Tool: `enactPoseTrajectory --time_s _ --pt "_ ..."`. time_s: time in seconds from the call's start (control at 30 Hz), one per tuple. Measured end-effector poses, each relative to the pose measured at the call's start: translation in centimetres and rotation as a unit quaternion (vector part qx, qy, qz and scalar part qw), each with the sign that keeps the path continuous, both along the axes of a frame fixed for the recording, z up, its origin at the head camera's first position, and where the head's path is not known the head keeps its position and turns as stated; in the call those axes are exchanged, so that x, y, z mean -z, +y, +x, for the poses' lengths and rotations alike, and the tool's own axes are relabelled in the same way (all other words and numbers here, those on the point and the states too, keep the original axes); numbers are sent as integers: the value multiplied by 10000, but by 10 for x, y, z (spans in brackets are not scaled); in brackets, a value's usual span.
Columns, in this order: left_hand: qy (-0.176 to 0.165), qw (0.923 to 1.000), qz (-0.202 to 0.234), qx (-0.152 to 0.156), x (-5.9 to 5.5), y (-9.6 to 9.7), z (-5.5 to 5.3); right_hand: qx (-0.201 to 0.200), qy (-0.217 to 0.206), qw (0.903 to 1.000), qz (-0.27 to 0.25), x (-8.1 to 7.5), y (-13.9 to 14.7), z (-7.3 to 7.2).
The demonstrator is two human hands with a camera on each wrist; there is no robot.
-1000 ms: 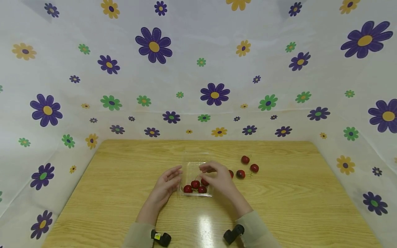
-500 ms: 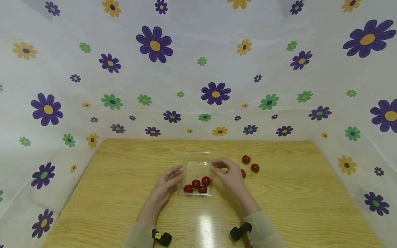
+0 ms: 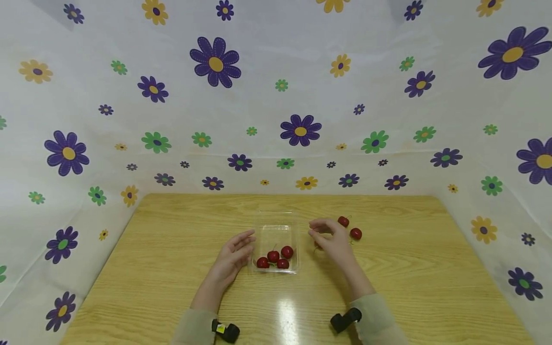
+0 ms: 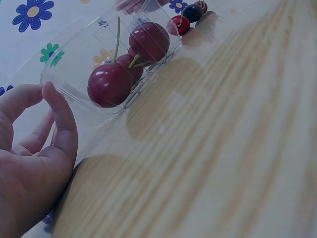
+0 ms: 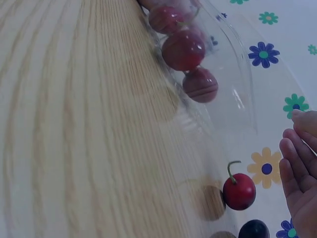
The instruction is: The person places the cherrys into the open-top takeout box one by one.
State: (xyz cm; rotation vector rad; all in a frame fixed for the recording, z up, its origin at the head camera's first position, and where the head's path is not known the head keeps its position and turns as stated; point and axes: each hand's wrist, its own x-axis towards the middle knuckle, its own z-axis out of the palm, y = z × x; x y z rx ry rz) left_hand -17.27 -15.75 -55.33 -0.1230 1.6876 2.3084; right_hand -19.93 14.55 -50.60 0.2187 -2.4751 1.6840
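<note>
Left hand: held relaxed; contact with clear rectangular plastic box unclear.
Right hand: held loosely spread.
Loose round red cherries: partly covered by that hand.

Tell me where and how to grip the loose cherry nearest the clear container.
Pinch that red cherry by its round body, probably best from above with the right hand. Its front and back look likeliest: the thin stem points toward the clear container, and a dark cherry sits on the opposite side.
</note>
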Motion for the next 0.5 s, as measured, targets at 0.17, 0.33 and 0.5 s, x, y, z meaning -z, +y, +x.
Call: enactPoseTrajectory --time_s 0.17,0.33,0.5 --pt "10 10000 -37 25 0 0 0 179 155 9996 147 -1 11 -1" --pt "12 10000 -49 44 1 0 0 202 120 9997 12 1 23 -2" --pt "3 10000 4 30 1 0 0 218 229 9995 -14 1 33 -2"
